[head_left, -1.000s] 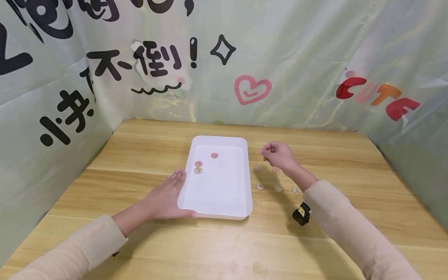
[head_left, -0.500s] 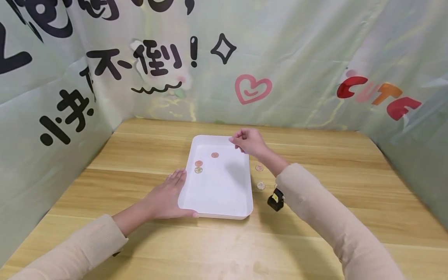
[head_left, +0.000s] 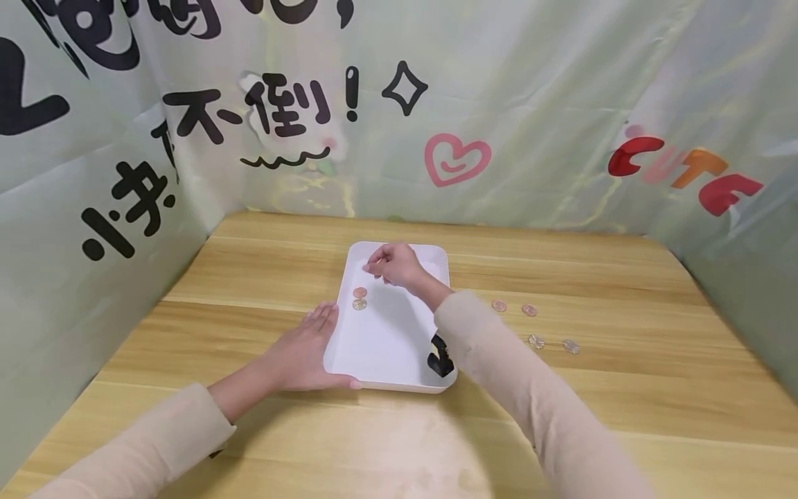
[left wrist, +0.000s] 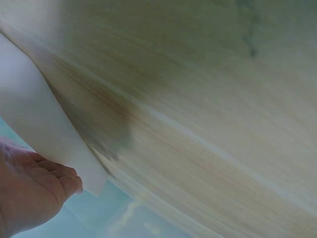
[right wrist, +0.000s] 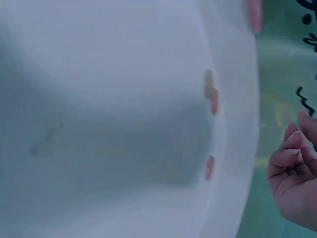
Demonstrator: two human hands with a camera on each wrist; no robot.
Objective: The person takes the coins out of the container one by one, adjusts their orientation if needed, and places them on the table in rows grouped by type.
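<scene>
Right hand [head_left: 395, 264]: fingers pinched, contents unseen. Left hand [head_left: 308, 353]: extended against tray [head_left: 374, 353]. If we bump it, coins [head_left: 359, 293] could slide.

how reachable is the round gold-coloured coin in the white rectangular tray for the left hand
Probably yes: the round gold-coloured coin lies uncovered inside the white tray, close to the left hand; only the tray's wall seems to stand between them.
</scene>
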